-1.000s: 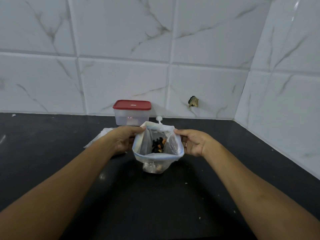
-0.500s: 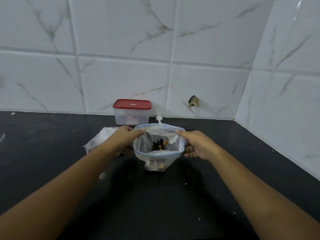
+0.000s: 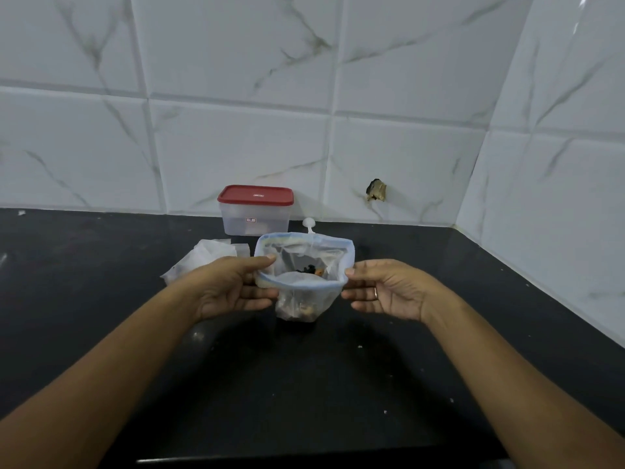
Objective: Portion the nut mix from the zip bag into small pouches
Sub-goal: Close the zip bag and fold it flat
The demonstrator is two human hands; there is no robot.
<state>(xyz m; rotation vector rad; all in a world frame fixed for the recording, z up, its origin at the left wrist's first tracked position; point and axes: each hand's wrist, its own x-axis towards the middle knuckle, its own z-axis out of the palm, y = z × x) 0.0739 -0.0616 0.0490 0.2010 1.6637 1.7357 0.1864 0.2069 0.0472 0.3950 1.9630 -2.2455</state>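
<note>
- Your left hand (image 3: 233, 286) pinches the left rim of the clear plastic zip bag with a blue seal strip (image 3: 304, 262), thumb on top.
- Your right hand (image 3: 389, 289) pinches the bag's right rim between thumb and fingertips; the mouth gapes wide.
- The dark and orange nut mix (image 3: 301, 307) sits in the bag's bottom, at the middle of the black worktop (image 3: 304, 384).
- Crumpled clear small pouches (image 3: 206, 257) lie just left of and behind the bag.
- A clear rectangular tub with a red lid (image 3: 255, 211) stands far back by the wall.

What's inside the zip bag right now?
A small heap of nut mix at the bottom of the zip bag: dark pieces and one orange one show through the open mouth. The cloudy plastic blurs the rest, so the amount is unclear.
</note>
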